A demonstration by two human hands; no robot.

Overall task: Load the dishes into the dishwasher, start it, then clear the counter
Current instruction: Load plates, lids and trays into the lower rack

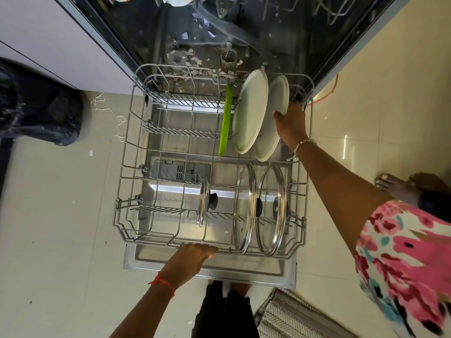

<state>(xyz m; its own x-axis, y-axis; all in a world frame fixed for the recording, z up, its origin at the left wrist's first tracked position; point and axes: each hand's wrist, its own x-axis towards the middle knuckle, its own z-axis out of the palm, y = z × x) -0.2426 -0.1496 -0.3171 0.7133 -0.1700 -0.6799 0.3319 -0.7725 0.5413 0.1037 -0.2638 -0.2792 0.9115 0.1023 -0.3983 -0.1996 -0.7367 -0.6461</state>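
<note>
The dishwasher's lower rack [127, 215] is pulled out over the open door [244, 272]. A green plate [225, 118] and two white plates stand on edge at the rack's far right. My right hand [290, 123] grips the edge of the rightmost white plate [274, 118], beside the other white plate [251, 111]. Three glass lids stand in the near tines: a small one [203, 203] and two large ones [245, 208], [273, 211]. My left hand [192, 257] rests with its fingers over the rack's front rail.
The dishwasher tub [207, 45] shows scattered debris on its floor; the upper rack with cups is at the top edge. A black bag [36, 103] sits on the floor at left. A woven mat [292, 315] lies near my feet. Another person's foot [395, 184] stands at right.
</note>
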